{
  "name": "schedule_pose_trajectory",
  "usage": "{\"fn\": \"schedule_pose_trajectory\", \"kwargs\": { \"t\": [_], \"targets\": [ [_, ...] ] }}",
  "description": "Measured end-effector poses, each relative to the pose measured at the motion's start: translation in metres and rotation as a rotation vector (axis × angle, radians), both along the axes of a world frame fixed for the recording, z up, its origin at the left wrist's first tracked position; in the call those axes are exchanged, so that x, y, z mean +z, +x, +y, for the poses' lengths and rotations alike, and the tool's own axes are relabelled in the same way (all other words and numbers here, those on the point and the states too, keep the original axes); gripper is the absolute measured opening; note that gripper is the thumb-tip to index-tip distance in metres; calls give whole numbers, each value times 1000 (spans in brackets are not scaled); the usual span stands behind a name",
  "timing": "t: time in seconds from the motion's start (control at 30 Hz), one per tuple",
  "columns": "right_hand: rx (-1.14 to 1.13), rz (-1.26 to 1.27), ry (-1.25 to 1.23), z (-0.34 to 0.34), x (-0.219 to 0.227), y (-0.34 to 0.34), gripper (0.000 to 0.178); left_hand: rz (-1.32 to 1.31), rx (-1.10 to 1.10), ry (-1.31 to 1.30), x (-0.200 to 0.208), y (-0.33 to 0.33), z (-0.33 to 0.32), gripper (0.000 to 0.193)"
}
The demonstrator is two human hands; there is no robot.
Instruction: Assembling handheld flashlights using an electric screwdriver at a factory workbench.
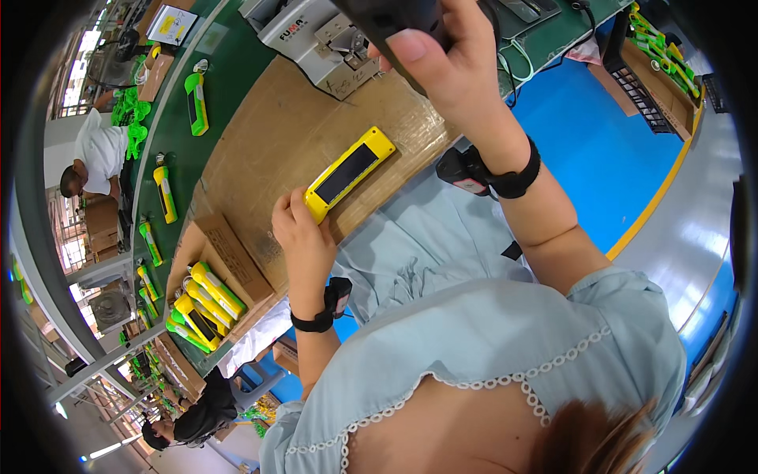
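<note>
A yellow casing with a long dark panel (pixel 348 171) lies face up and slanted on the brown cardboard work surface. My left hand (pixel 305 241) grips its near left end, fingers on the edge. Raised at the top of the view, my right hand (pixel 458 67) is wrapped round a black handheld tool (pixel 399 28). The tool's upper part is cut off by the view's edge, so its exact kind does not show. Behind the casing stands a grey machine (pixel 308 43) with a metal mechanism on its front.
An open cardboard box (pixel 229 257) at the left holds several yellow-and-green lamps (pixel 207 300). More such lamps (pixel 196 103) lie along the green bench (pixel 241 39). Co-workers (pixel 103 154) sit at the far left. At the right are a black crate (pixel 643 99) and blue floor (pixel 588 158).
</note>
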State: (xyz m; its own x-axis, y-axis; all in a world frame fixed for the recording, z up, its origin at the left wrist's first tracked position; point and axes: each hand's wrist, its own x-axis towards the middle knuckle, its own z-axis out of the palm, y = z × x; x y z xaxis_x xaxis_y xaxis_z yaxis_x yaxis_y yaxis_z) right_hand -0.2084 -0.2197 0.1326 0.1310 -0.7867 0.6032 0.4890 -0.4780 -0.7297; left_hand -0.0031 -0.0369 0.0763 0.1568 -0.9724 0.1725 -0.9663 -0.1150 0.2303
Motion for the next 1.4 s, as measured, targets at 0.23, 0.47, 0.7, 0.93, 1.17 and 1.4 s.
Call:
{"fn": "schedule_pose_trajectory", "kwargs": {
  "t": [0.23, 0.47, 0.7, 0.93, 1.17, 1.4],
  "targets": [
    [-7, 12, 70, -4, -13, 1, 71, -169, 70, 129, 26, 14, 0, 58],
    [-26, -84, 152, -2, -18, 14, 92, -157, 196, -36, -16, 88, -112, 58],
    [71, -4, 208, -15, -15, 29, 93, -152, 643, -19, -8, 192, -284, 84],
    [75, -69, 135, -37, -33, -6, 66, -261, 954, 372, -17, 363, -252, 88],
    [234, 219, 323, -81, -54, -90, 82, 69, 1167, 553, 30, 424, -159, 103],
    [3, 23, 173, -41, -40, -19, 87, 184, 1072, 250, 1, 397, -208, 94]
  ]
}}
